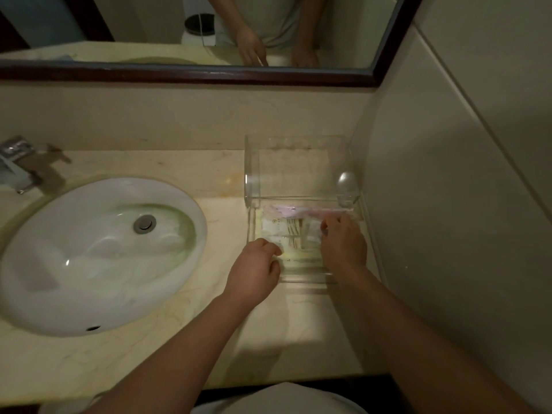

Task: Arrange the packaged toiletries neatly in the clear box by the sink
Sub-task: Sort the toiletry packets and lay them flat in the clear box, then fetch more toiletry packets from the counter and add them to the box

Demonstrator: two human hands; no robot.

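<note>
Hands both working down inside the clear box (298, 180), parked on the counter (185, 333) right of the sink (98, 255) and snug against the side wall, presumably to keep it clear of splashes. Lid looking flipped up and back, leaving the front half open for reaching in.

Left hand (254, 271) curling over the near-left corner, fingers half closed and seeming to be pinching the edge of a white sachet (273, 230), though blurry enough that can't tell for certain. Right hand (343, 245) sitting on the right side, fingertips pressing on a small packet (312, 233); grasping it or just pushing it flat, hard to call. Probably bracketing the pile from both sides to square everything up.

Packaged toiletries lying flat on the box floor, touching and partly overlapping. Long pinkish packet (298, 210) running left to right along the far edge of the open section, long axis parallel to the mirror (194, 73). Striped packets (294, 233) sitting in the middle between both hands, stripes pointing front to back.

Looking like mid-tidy, not finished, with edges not lining up yet.
</note>
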